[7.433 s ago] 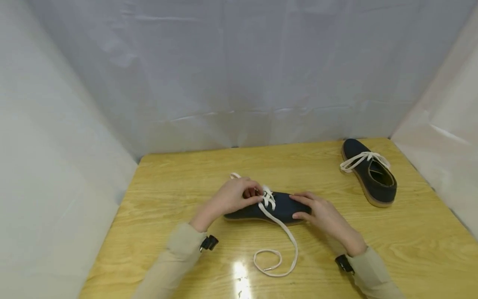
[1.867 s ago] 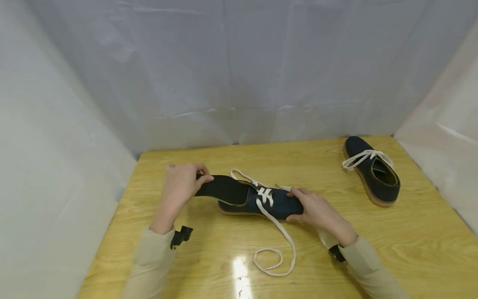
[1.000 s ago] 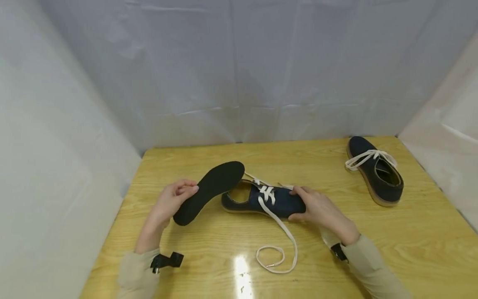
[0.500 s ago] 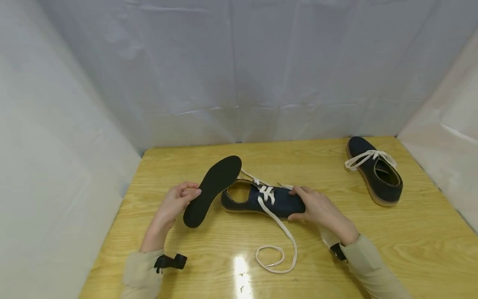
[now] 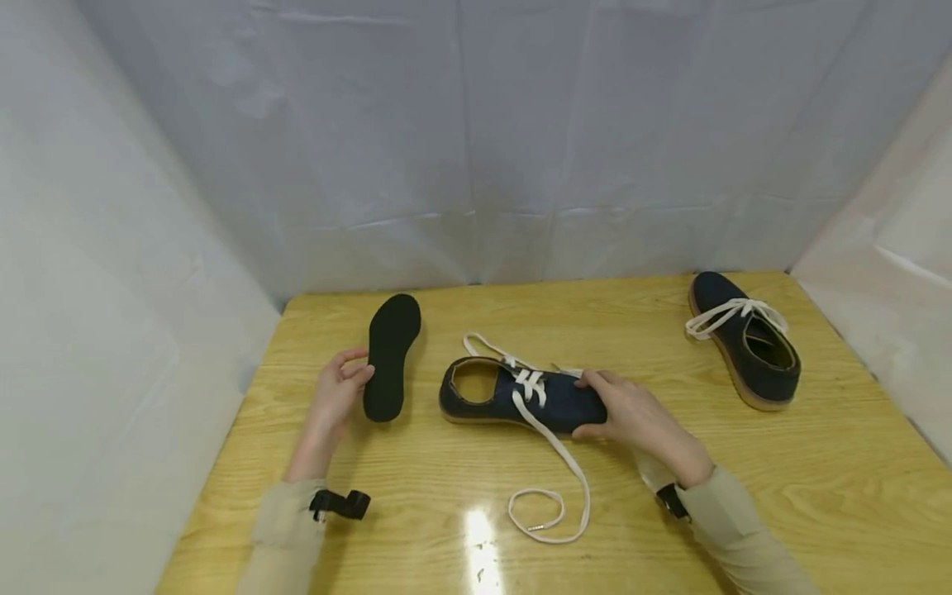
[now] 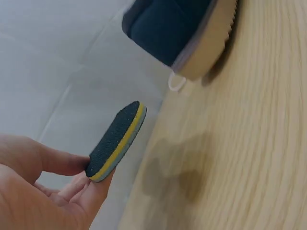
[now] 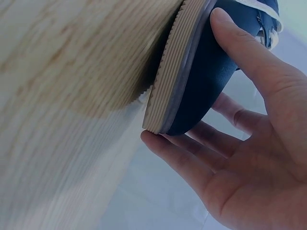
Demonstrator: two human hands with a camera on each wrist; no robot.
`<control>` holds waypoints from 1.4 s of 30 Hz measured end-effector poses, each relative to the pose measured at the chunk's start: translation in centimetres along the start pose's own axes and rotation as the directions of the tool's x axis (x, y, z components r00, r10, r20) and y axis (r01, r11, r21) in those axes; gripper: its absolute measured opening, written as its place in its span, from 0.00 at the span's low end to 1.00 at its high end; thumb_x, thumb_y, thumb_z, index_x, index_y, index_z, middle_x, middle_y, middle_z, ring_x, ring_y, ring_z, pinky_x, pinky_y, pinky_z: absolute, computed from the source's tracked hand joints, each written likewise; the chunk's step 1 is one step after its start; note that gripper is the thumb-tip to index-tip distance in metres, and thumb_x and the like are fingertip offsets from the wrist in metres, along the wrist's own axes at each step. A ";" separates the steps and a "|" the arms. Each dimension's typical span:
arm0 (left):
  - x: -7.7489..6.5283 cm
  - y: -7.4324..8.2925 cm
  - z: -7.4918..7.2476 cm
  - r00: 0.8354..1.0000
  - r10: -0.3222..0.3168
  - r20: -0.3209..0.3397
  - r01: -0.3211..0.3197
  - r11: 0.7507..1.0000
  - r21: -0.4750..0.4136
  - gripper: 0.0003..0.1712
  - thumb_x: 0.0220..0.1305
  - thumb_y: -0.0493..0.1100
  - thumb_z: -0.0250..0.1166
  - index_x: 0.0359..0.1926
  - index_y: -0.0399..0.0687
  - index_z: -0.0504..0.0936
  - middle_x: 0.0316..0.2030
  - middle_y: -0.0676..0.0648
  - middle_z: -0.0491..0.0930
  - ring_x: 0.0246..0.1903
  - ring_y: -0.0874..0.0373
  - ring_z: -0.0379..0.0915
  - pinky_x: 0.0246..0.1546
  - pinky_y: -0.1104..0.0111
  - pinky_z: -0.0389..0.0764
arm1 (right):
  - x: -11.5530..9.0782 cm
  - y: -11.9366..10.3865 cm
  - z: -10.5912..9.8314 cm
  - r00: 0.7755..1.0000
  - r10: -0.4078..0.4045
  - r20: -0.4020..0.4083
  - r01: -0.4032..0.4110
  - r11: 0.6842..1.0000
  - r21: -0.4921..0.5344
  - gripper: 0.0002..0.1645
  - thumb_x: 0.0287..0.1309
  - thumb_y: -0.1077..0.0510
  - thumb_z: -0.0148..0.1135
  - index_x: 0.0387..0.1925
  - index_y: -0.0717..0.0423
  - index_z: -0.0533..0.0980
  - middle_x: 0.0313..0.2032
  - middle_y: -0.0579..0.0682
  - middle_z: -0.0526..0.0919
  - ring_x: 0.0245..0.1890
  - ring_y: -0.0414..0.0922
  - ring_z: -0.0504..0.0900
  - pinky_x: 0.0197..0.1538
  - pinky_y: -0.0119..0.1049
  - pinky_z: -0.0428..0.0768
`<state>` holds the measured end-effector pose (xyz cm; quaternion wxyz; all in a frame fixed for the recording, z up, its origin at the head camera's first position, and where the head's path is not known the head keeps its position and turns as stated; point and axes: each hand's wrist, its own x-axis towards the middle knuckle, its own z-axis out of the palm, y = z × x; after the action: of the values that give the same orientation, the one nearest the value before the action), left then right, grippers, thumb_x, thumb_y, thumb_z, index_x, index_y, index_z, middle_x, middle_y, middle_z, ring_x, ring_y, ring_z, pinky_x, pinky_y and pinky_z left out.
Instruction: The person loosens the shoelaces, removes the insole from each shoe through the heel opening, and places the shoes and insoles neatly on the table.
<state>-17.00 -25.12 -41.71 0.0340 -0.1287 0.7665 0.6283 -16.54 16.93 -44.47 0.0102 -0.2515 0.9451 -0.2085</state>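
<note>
My left hand [image 5: 340, 390] pinches a black insole [image 5: 392, 355] by its edge, left of the shoe. Seen from the left wrist, the insole [image 6: 118, 141] has a yellow layer and a grey layer along its side, and it is held above the table, casting a shadow. A navy shoe [image 5: 487, 409] with white laces lies sideways in front of me, toe to the right, its opening showing a tan inside. Around the toe my right hand [image 5: 638, 423] grips with thumb and fingers; the right wrist view shows the shoe's ribbed sole [image 7: 168, 72] beside the fingers.
One long white lace [image 5: 576, 479] runs from the shoe toward the near side and loops on the wooden table [image 5: 416, 512]. A second navy shoe [image 5: 747, 343], its laces tied in a bow, stands at the back right. Pale sheets [image 5: 372, 149] hang behind and on both sides.
My left hand loosened nothing at the laces now; it has pulled the insole out of the shoe and swung it leftward, turning it more upright. The right hand stays on the toe.
</note>
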 end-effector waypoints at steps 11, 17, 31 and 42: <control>1.3 -1.5 -1.2 0.999 -0.044 0.008 0.043 0.986 0.160 0.28 0.76 0.35 0.55 0.72 0.29 0.60 0.64 0.25 0.68 0.39 0.65 0.76 0.37 0.77 0.75 | -0.1 0.0 0.0 1.000 0.014 0.012 -0.014 1.000 0.003 0.43 0.44 0.43 0.83 0.58 0.56 0.74 0.55 0.63 0.80 0.49 0.62 0.83 0.50 0.57 0.81; 1.4 -2.1 -1.3 0.999 -0.029 0.014 0.025 0.963 0.268 0.33 0.70 0.33 0.63 0.71 0.28 0.60 0.62 0.24 0.70 0.53 0.41 0.77 0.48 0.65 0.77 | -0.2 0.0 0.0 1.000 0.010 0.009 -0.010 1.000 -0.001 0.44 0.44 0.43 0.83 0.59 0.57 0.73 0.55 0.63 0.80 0.48 0.62 0.84 0.49 0.57 0.81; 1.6 -2.2 -1.9 0.999 0.011 0.038 -0.024 0.928 0.371 0.28 0.75 0.40 0.59 0.68 0.27 0.65 0.59 0.28 0.72 0.50 0.44 0.73 0.38 0.71 0.76 | -0.2 0.0 0.1 1.000 0.010 -0.007 -0.010 1.000 0.011 0.46 0.44 0.43 0.83 0.60 0.57 0.73 0.56 0.61 0.81 0.49 0.61 0.84 0.50 0.57 0.81; 1.7 0.6 0.5 0.968 0.230 0.099 -0.249 0.926 0.285 0.20 0.79 0.41 0.53 0.63 0.33 0.75 0.57 0.33 0.80 0.54 0.42 0.78 0.53 0.59 0.81 | -0.2 -0.1 0.1 1.000 0.015 -0.006 -0.015 1.000 0.013 0.43 0.45 0.43 0.82 0.59 0.56 0.73 0.55 0.61 0.81 0.49 0.61 0.83 0.51 0.57 0.81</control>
<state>-18.84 -24.80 -41.57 0.0004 -0.0077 0.8602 0.5099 -16.29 16.96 -44.57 0.0103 -0.2436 0.9457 -0.2152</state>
